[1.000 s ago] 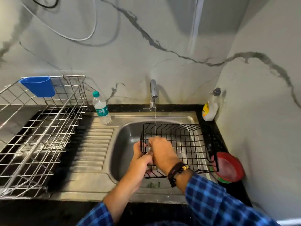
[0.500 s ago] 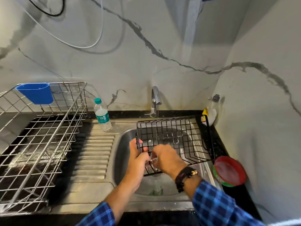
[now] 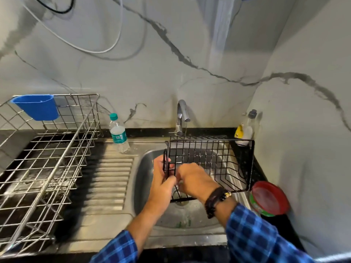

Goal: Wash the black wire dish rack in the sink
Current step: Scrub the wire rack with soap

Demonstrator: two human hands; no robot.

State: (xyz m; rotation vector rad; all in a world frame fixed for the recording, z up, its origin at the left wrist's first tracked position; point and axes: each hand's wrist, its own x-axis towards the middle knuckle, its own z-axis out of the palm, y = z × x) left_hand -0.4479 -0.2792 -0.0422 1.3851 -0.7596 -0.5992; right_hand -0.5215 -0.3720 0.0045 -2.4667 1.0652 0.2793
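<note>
Black wire dish rack point(image 3: 209, 164) now raised, tipped upright over sink point(image 3: 144, 186); both hands' fingers point(image 3: 167, 182) clamped on its left edge.

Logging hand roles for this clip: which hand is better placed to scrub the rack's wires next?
Probably the right hand: it lies over the black wire rack at its left end, fingers on the wires. The left hand is clamped on that end's frame, steadying it over the sink.

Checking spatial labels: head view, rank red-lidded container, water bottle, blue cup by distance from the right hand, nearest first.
From the right hand, which is on the black wire rack over the sink:
1. Red-lidded container, on the counter just to its right.
2. Water bottle, standing behind the drainboard, up and to the left.
3. Blue cup, hooked on the steel rack's back rim, far left.
</note>
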